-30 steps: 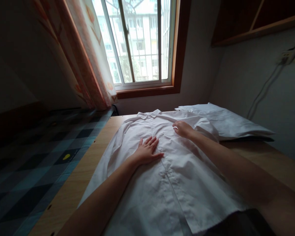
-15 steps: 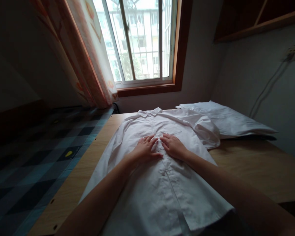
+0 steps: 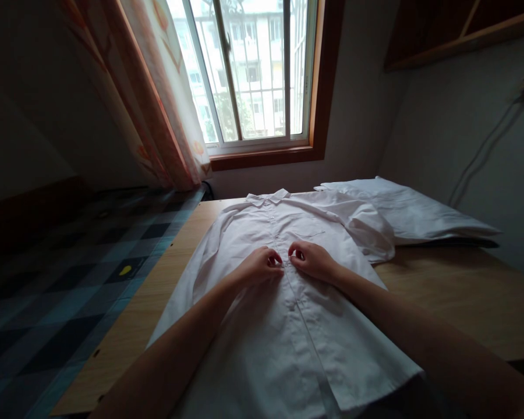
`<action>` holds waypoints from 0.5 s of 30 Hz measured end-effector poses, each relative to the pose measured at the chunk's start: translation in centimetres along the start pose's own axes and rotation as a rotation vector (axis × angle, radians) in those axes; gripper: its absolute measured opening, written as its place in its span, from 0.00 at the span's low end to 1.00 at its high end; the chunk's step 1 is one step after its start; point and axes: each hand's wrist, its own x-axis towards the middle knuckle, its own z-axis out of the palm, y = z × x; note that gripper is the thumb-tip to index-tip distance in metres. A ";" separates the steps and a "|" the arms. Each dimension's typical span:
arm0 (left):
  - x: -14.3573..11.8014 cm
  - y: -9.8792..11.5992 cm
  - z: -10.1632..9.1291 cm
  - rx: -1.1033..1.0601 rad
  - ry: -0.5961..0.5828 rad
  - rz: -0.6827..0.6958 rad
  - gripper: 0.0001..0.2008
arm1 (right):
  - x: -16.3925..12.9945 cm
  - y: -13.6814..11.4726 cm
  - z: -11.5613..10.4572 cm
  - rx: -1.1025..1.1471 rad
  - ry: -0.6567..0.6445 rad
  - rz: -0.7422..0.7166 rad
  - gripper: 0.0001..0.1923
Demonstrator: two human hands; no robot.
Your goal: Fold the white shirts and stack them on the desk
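A white button-up shirt [image 3: 253,337] lies face up on the wooden table, its collar toward the window. Both hands meet at the front placket, about mid-length. My left hand [image 3: 259,266] is curled, thumb and fingers pinched on the placket's left side. Just across from it, my right hand [image 3: 313,261] pinches the cloth at the right side of the placket, below the chest pocket. Small buttons run up the placket toward the collar. Below the hands the two front edges lie apart toward the hem. What sits exactly between the fingertips is partly hidden.
Folded white cloth [image 3: 419,212] rests at the table's back right. The wooden table [image 3: 454,297] adjoins a blue-and-black checked surface [image 3: 70,291] on the left. A window [image 3: 253,75] with an orange-patterned curtain [image 3: 152,99] is behind. A cable [image 3: 480,148] hangs on the right wall.
Both hands have gone from lying flat with fingers spread on the shirt to curled, pinching at the placket. The shirt has stayed in place.
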 end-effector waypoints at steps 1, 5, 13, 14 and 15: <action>0.1 -0.1 0.0 -0.031 -0.011 -0.002 0.15 | 0.0 0.1 -0.1 0.034 -0.013 -0.003 0.07; 0.2 -0.4 0.3 -0.105 -0.019 -0.004 0.16 | 0.0 0.5 -0.6 0.145 -0.071 -0.032 0.07; 0.4 -0.9 0.5 -0.207 0.003 0.046 0.20 | -0.3 -0.1 -1.3 0.152 -0.179 -0.030 0.21; 0.4 -0.8 0.5 -0.200 -0.004 0.054 0.20 | -0.4 -0.2 -1.3 0.137 -0.177 -0.027 0.21; 0.4 -0.8 0.4 -0.195 -0.013 0.058 0.21 | -0.4 -0.3 -1.3 0.121 -0.173 -0.022 0.20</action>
